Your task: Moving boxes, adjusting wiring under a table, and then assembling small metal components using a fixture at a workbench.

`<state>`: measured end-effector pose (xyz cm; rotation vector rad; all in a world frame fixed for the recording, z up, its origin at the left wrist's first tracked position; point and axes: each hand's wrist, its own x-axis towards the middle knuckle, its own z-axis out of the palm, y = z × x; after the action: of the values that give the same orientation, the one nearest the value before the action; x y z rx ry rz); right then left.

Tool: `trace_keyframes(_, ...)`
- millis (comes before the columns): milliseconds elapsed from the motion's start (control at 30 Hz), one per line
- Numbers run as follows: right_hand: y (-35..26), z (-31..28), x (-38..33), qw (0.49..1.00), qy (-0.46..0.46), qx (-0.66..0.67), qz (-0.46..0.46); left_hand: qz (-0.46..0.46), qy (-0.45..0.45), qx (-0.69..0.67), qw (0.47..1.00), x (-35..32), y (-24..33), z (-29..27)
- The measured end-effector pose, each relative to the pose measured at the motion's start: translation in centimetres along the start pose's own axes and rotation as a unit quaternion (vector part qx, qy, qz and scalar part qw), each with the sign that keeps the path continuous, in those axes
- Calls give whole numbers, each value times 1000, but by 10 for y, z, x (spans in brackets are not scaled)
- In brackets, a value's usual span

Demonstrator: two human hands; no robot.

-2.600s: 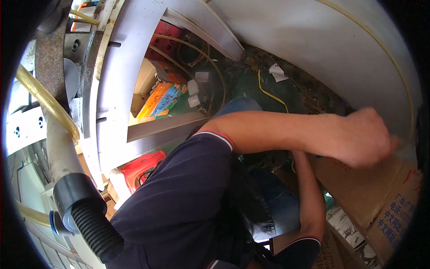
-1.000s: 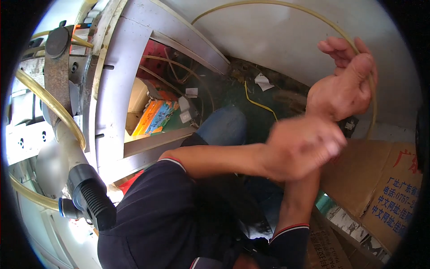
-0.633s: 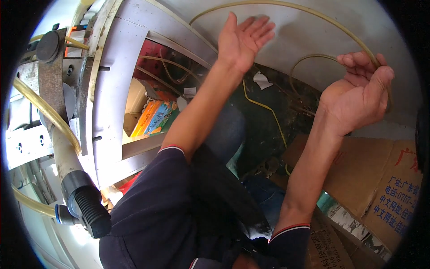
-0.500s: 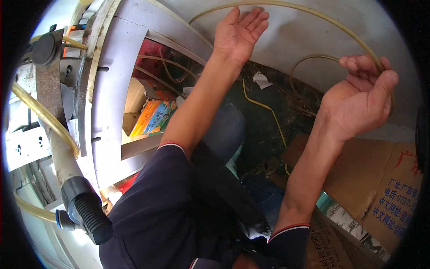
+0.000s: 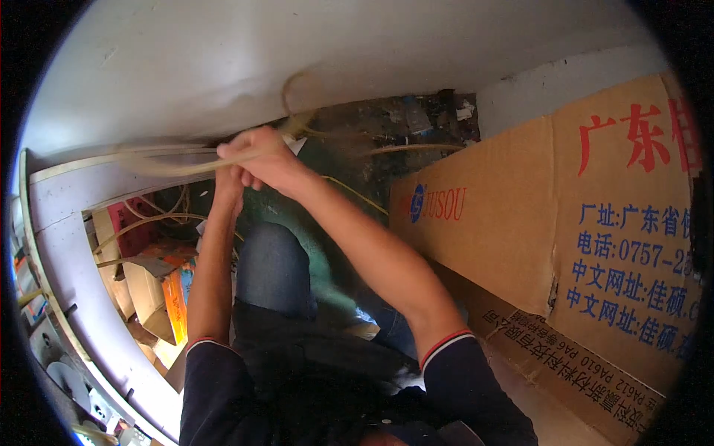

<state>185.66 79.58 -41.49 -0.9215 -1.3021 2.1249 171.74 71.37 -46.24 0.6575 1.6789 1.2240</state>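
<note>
My right hand is closed round a thin yellowish hose, held up near the pale wall panel. The hose sweeps left from the fist and is smeared by motion. Just below and left of it, my left hand is raised close against the right one. Its fingers are mostly covered, so I cannot see what they grip. A blurred loop of similar hose stands behind the hands.
A big brown cardboard box fills the right side. On the left is a white cabinet frame with an opening; inside lie more hoses and an orange packet. My knee is below the hands, above a dark green floor.
My view has turned to the right. The hands, wide apart before, are now together. The left hand was open with its palm up; the right still holds the hose.
</note>
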Motion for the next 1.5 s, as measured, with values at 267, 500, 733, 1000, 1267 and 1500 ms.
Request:
trace_keyframes(267,36,-46,-20,986,-130,-55,86,-136,-300,114,937,20,3,33)
trace_keyframes(500,177,-121,-78,884,-2,-268,382,-23,-238,207,949,66,-69,111)
trace_keyframes(733,200,-164,-34,758,620,174,102,195,-363,504,759,108,-111,185)
trace_keyframes(1000,191,-183,-40,656,650,378,65,203,-400,491,747,106,-136,234)
trace_keyframes(1267,208,-171,-38,656,648,362,134,209,-438,550,680,111,-131,251)
trace_keyframes(1500,220,-171,-49,694,630,299,178,214,-458,558,657,106,-116,265)
